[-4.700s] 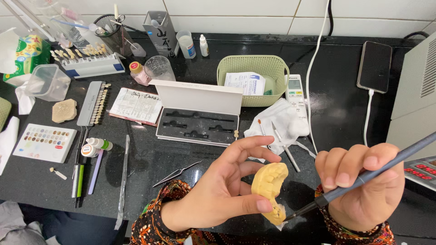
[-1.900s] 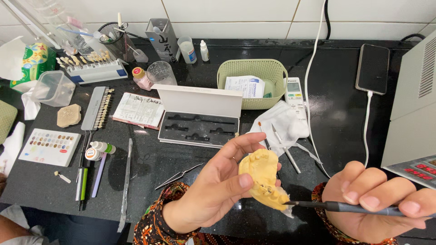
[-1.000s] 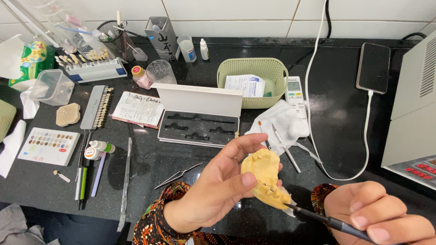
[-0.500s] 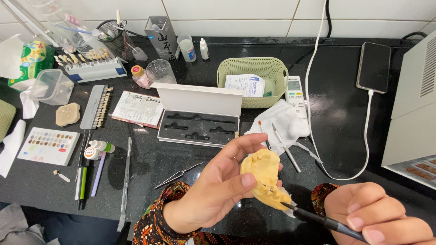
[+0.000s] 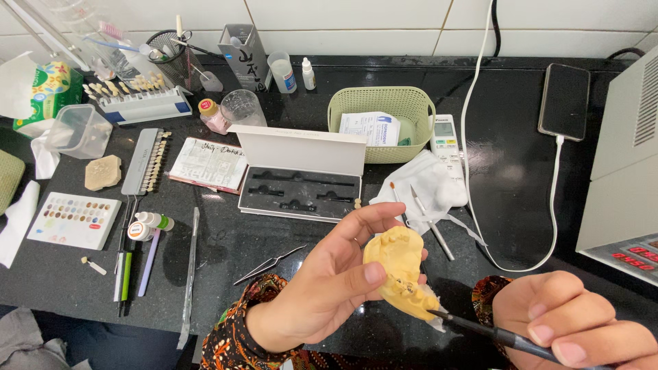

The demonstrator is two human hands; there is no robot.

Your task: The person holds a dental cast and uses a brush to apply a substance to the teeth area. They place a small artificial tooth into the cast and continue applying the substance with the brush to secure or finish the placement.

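Above the near edge of the black tabletop (image 5: pixel 534 178), the left hand (image 5: pixel 329 288) grasps a yellow dental cast (image 5: pixel 397 264) between thumb and fingers, while the right hand (image 5: pixel 582 329), partly cut off at the bottom right corner, pinches a dark thin tool (image 5: pixel 493 334) whose tip touches the cast's lower edge.

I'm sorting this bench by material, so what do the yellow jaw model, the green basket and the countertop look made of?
Jaw model: probably dental plaster; matte, chalky yellow, no shine.
Basket: looks like moulded plastic; pale green, even perforated weave pattern.
Countertop: likely polished stone; black, speckled, glossy with reflections.
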